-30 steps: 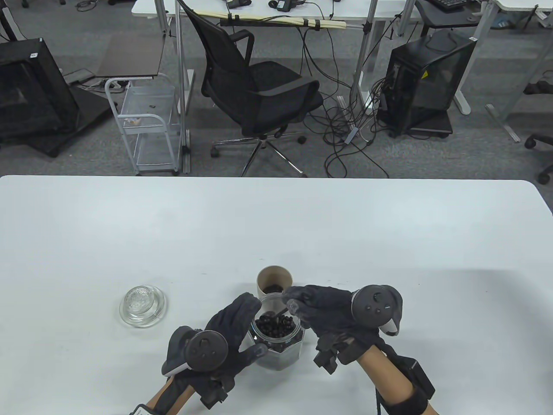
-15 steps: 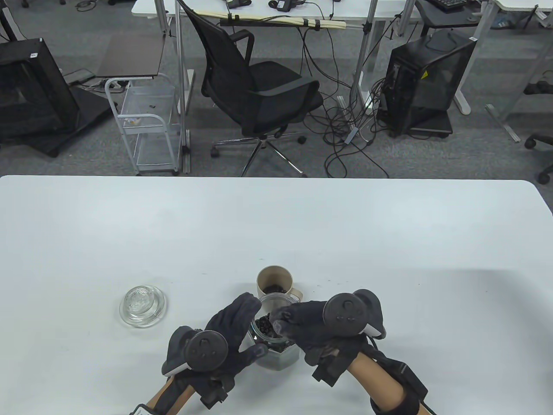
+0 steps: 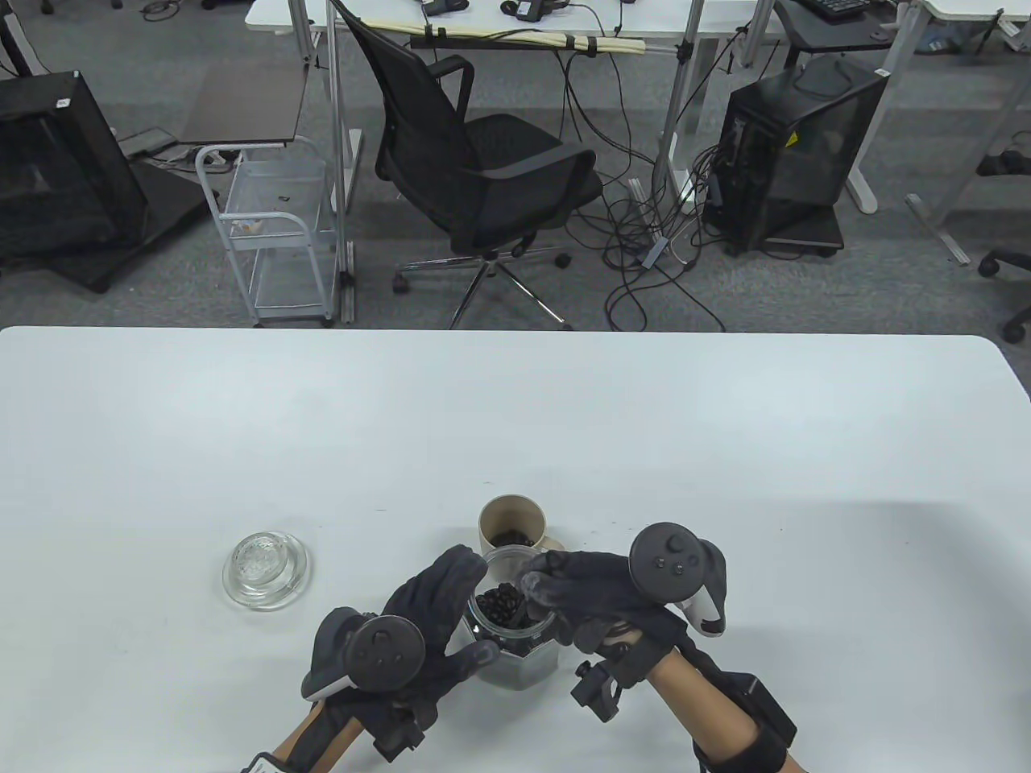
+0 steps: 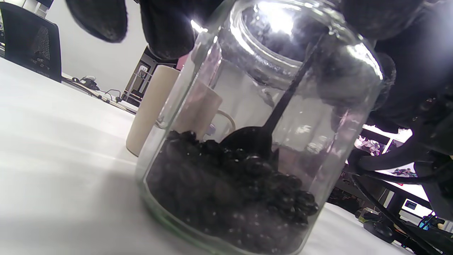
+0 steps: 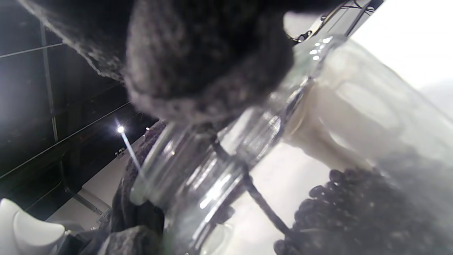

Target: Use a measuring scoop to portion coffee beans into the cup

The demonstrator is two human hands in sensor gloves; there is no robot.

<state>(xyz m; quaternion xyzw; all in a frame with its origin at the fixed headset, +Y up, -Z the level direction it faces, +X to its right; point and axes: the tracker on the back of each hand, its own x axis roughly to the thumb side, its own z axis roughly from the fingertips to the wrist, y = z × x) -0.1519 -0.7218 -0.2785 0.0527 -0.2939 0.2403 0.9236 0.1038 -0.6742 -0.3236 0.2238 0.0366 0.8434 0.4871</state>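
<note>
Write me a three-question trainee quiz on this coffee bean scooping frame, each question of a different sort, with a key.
1. True or false: the cup holds no beans yet.
2. Multiple choice: where is the scoop bowl? A) over the cup B) inside the glass jar, on the coffee beans C) flat on the table
3. Short answer: what does the left hand do, and where does the jar's glass lid lie?

Key
1. False: dark beans lie in its bottom.
2. B; the right hand holds its handle above the mouth.
3. It holds the jar's side; the lid rests on the table left of the jar.
</note>
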